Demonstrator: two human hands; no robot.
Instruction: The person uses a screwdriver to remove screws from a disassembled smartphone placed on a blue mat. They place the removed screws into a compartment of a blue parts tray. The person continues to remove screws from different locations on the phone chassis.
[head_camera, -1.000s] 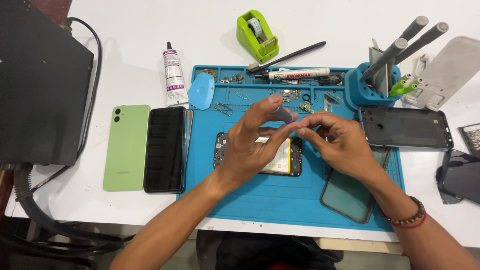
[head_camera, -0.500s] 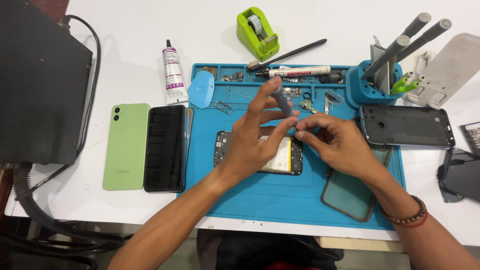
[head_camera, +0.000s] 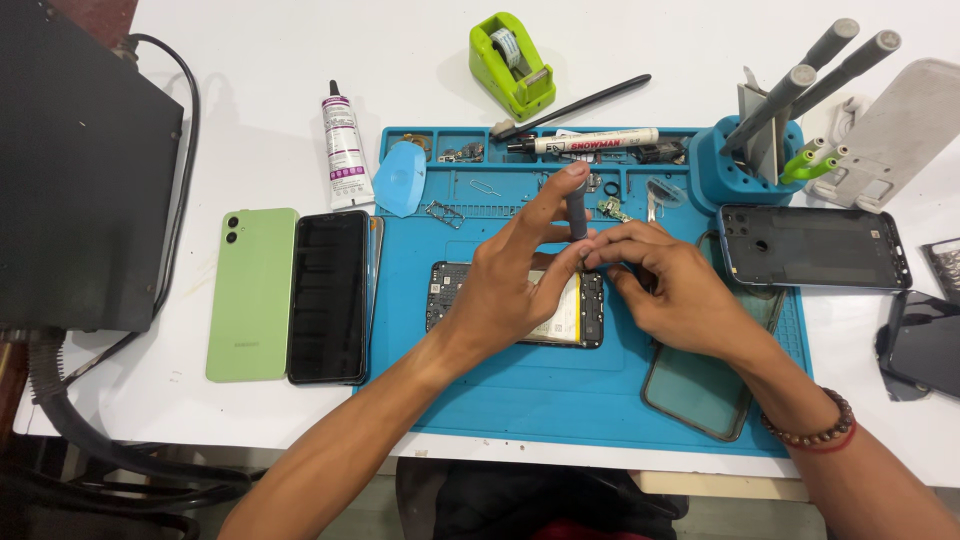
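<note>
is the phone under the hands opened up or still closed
Opened up: the phone lies flat on the blue mat with its back off, circuit board and battery exposed. Left hand and right hand hold a screwdriver over it.

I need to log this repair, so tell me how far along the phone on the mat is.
Done: the opened phone lies on the blue mat with its board bare, and a dark back cover sits apart at the right. In hand: the left hand steadies a grey screwdriver upright while the right hand pinches its lower end. Left: loose small parts remain on the mat.
</note>
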